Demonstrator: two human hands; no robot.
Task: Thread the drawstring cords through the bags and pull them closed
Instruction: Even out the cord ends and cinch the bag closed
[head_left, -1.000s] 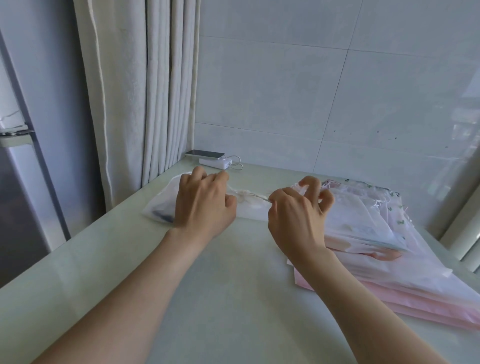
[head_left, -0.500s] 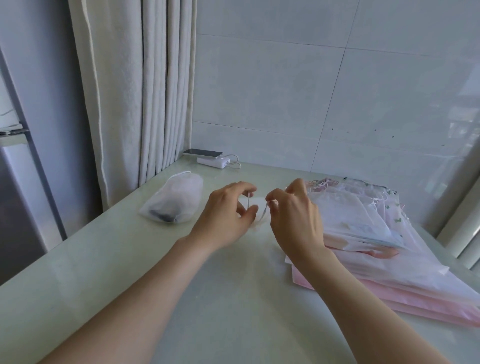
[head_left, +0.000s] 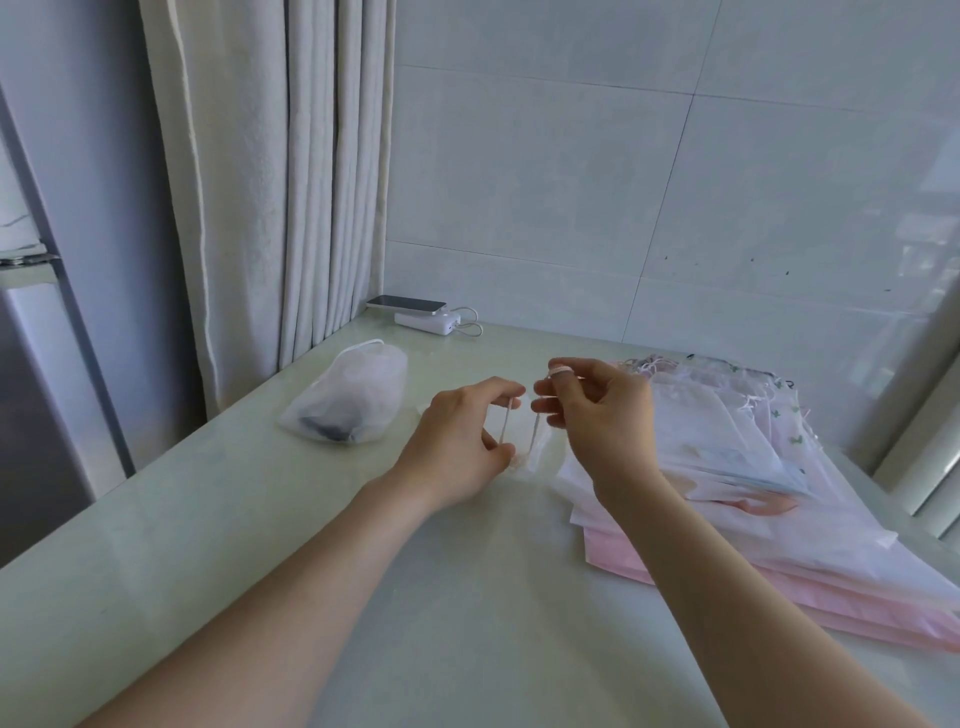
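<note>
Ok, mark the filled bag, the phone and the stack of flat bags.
filled bag (head_left: 358, 387): head view, on its translucent upper side.
phone (head_left: 408, 303): head view, middle of its dark screen.
stack of flat bags (head_left: 717, 431): head view, on the top white sheet.

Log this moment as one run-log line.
left hand pinches cord | right hand pinches cord | small bag between hands | filled pouch aside
</note>
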